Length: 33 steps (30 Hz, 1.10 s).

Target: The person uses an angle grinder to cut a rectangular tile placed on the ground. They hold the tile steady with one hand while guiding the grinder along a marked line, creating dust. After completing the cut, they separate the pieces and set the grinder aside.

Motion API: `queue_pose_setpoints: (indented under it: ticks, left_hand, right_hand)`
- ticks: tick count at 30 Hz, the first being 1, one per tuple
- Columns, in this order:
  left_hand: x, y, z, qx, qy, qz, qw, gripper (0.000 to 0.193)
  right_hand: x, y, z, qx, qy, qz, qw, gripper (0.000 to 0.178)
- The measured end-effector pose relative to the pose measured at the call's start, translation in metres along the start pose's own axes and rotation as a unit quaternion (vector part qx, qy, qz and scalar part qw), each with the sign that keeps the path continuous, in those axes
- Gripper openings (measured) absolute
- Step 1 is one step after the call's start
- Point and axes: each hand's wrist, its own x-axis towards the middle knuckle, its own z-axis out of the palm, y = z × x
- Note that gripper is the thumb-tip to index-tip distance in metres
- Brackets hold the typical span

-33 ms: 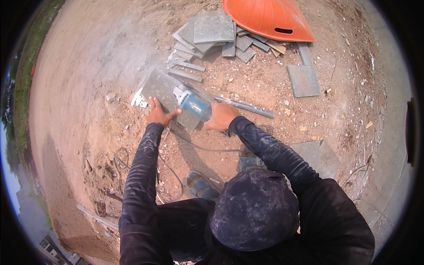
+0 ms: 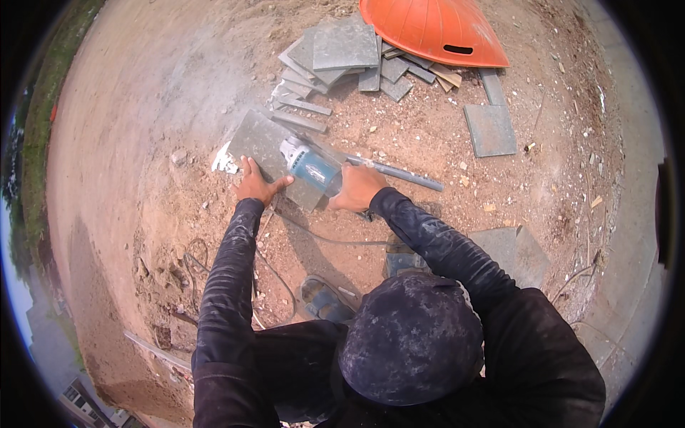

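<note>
My right hand is wrapped round the rear of a teal angle grinder with a silver head. The grinder lies over a grey stone tile on the ground, its head pointing up and left. Pale dust hangs beyond the tile; the disc cannot be made out. On the tile's near left edge rests my left hand, fingers spread and thumb stretched toward the grinder. A white scrap lies beside the tile's left edge. Just right of the grinder, a grey bar extends from behind my right hand.
Grey tiles and cut strips are piled at the far side, next to an upturned orange basin. Another tile lies to the right. A cable crosses the dirt near my sandalled foot. Concrete paving borders the right.
</note>
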Motion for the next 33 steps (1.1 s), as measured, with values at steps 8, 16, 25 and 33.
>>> queue_pose_setpoints:
  ticks: [8,16,25,33]
  left_hand:
    - [0.003,-0.003,0.003,-0.007,-0.001,0.003,1.0,0.14]
    - [0.003,-0.002,0.003,0.005,-0.003,-0.003,1.0,0.14]
    - [0.002,-0.002,0.002,0.013,-0.006,0.0,1.0,0.139]
    - [0.002,-0.004,0.002,0.013,0.0,-0.005,1.0,0.138]
  right_hand:
    - [-0.002,-0.001,0.0,0.001,-0.007,0.009,1.0,0.07]
    - [-0.004,0.003,0.002,0.012,0.008,-0.004,1.0,0.075]
    - [-0.011,0.003,-0.002,0.011,0.006,-0.003,1.0,0.067]
    - [-0.01,0.006,0.003,0.01,0.016,-0.005,1.0,0.067]
